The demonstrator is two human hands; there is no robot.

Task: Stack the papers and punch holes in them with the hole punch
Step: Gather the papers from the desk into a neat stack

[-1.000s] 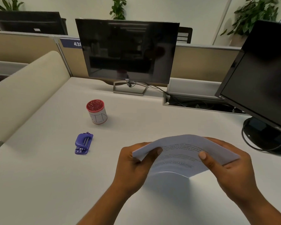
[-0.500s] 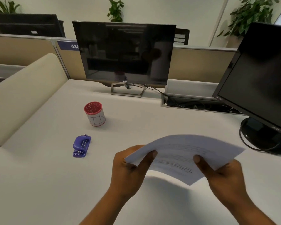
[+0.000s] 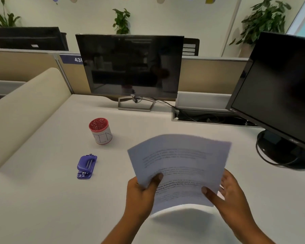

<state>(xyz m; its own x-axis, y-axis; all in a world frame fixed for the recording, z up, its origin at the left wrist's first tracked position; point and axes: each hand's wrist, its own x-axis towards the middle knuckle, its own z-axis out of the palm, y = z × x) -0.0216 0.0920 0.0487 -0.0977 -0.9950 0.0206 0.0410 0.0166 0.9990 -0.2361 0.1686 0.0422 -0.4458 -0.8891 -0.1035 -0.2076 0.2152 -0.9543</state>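
Note:
I hold a bundle of printed white papers (image 3: 180, 166) upright above the desk, its printed face toward me, the far edge blurred. My left hand (image 3: 141, 196) pinches the lower left edge with the thumb on top. My right hand (image 3: 225, 192) grips the lower right corner, thumb on the front and fingers spread behind. A small purple hole punch (image 3: 86, 166) lies flat on the white desk (image 3: 42, 199), well to the left of the papers and untouched.
A white cup with a red rim (image 3: 100, 131) stands behind the punch. A black monitor (image 3: 130, 67) sits at the back centre, another monitor (image 3: 280, 88) with a round base at the right. An open cable tray (image 3: 209, 117) lies between them. A beige divider (image 3: 25, 103) borders the left.
The papers have swung up from a low, bent, nearly flat hold to upright facing me. Both hands slid to the bottom edge. The camera has tilted up slightly.

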